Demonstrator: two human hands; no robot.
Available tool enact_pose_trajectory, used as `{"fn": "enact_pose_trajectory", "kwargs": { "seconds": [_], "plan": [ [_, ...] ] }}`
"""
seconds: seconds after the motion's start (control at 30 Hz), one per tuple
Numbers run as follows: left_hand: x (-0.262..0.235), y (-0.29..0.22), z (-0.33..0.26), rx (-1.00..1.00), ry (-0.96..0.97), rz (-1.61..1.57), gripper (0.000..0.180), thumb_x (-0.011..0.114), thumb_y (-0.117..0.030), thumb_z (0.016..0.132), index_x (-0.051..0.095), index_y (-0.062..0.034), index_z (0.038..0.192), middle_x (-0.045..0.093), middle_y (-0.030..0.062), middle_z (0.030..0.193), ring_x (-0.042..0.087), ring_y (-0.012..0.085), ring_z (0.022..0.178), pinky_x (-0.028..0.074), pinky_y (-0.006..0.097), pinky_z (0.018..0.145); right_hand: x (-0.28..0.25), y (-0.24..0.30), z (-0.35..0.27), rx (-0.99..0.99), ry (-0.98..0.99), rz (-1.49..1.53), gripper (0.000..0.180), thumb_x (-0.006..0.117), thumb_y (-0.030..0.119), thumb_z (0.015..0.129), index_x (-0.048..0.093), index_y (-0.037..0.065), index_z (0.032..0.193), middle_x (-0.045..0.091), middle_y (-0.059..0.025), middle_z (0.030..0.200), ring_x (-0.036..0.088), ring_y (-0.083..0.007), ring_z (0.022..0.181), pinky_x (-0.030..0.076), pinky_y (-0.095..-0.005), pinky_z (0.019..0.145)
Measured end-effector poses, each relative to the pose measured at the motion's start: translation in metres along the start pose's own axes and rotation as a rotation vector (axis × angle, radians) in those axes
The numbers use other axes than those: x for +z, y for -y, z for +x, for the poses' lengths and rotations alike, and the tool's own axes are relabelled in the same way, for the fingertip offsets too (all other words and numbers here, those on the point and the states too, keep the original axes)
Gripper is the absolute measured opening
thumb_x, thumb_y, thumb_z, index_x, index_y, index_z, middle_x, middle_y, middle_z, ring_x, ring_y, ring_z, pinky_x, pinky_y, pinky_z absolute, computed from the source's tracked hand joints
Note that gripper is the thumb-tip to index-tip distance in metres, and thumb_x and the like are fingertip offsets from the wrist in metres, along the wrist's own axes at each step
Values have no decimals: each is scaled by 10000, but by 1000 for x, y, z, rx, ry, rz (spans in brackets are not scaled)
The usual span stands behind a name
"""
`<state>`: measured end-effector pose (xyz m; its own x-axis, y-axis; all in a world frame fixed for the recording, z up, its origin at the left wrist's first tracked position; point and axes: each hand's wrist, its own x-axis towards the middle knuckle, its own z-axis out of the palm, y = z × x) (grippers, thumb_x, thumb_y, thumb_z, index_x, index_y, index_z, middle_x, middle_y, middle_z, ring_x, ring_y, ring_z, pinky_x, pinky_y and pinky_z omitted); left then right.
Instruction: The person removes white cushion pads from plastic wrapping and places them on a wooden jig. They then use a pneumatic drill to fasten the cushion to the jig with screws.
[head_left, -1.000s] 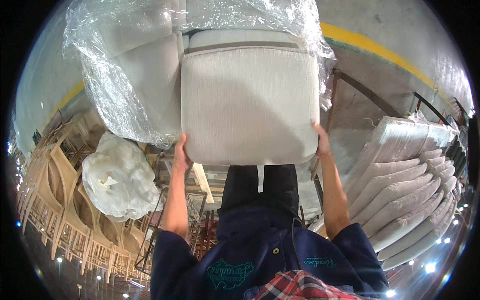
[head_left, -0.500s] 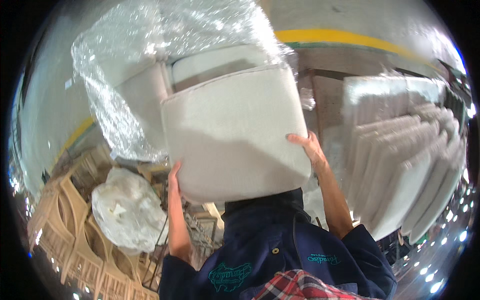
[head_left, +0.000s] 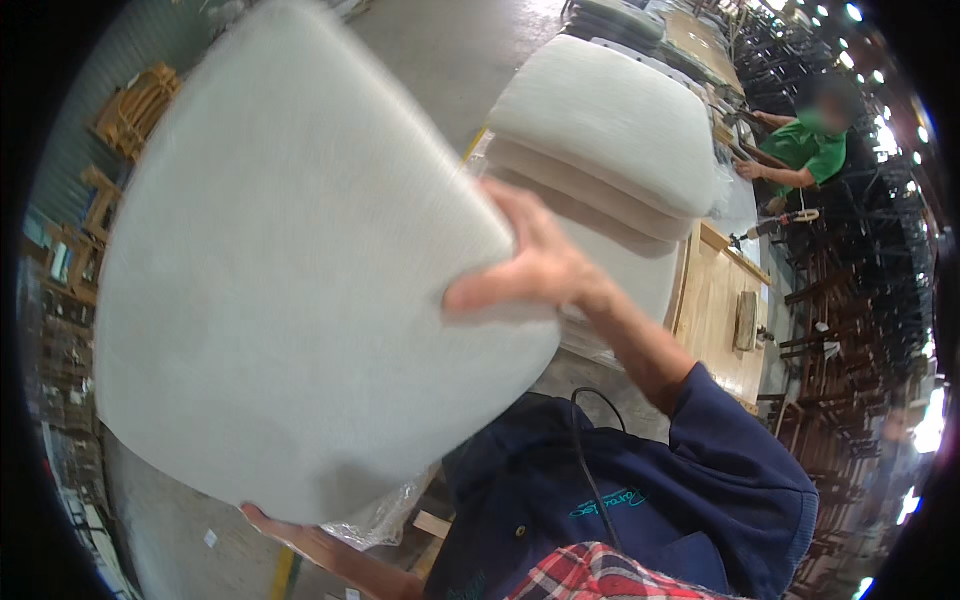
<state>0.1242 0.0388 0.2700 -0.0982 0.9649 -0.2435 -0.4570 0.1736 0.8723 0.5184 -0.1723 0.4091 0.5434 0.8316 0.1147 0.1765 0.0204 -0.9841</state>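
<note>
A pale grey upholstered seat cushion (head_left: 310, 270) fills the left half of the view, raised in front of me and tilted. My right hand (head_left: 530, 260) grips its right edge, the thumb lying over the fabric face and the fingers over the rim. At the bottom edge, my left hand (head_left: 285, 528) holds the cushion, its fingers mostly hidden underneath. To the right of the held piece, similar pale seat cushions (head_left: 610, 125) lie stacked on one another. Crumpled clear plastic wrap (head_left: 375, 522) shows below the cushion, close to my left forearm.
Beside the stack stands a light wooden worktop (head_left: 700, 325) with a small wooden block (head_left: 746, 322) on it. Farther right, a person in a green shirt (head_left: 800, 150) works at a bench. Dark chair frames (head_left: 840, 350) crowd the right side; wooden parts (head_left: 140, 110) stand at far left.
The view has turned away from the plastic-covered cushions to a stack beside a wooden worktop. The held cushion has been raised and tilted, and both hands still grip it.
</note>
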Motion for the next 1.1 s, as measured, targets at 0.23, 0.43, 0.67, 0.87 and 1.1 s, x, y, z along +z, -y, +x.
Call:
{"fn": "enact_pose_trajectory", "kwargs": {
  "seconds": [0.23,0.43,0.67,0.87,1.1],
  "plan": [
    [213,-10,-30,-127,841,-313,767,523,-529,1029,313,-39,1580,401,170,1576,455,345,1393,400,492,1166,-135,160,-65,-251,-714,-382,770,760,571,802,654,-12,1293,657,-215,1255,624,-321,1170,494,-472,1018],
    [365,-22,-194,136,1055,-116,908,623,-611,948,378,51,1519,526,226,1424,511,339,1337,443,449,1109,-294,181,-52,-284,-751,-613,799,755,600,796,649,-7,1306,650,-227,1274,621,-335,1180,492,-476,1024],
    [396,106,-323,-329,1251,-68,968,707,-621,893,366,58,1494,479,248,1437,495,319,1342,461,462,1071,-428,113,6,-17,-785,-864,833,748,633,789,644,-1,1320,642,-240,1295,616,-352,1192,490,-482,1031],
    [357,194,-381,-596,1569,201,632,738,-353,961,451,-16,1411,585,104,1331,622,202,1043,524,364,911,-473,13,60,80,-702,-852,862,743,661,783,639,5,1332,636,-251,1313,613,-367,1201,489,-487,1037],
    [340,228,-378,-631,1744,140,348,628,-170,1006,583,-16,1314,690,105,1187,680,220,1022,537,361,899,-476,-8,50,-41,-631,-646,896,737,694,776,634,11,1346,628,-265,1334,609,-384,1213,487,-492,1045]
  ]
}}
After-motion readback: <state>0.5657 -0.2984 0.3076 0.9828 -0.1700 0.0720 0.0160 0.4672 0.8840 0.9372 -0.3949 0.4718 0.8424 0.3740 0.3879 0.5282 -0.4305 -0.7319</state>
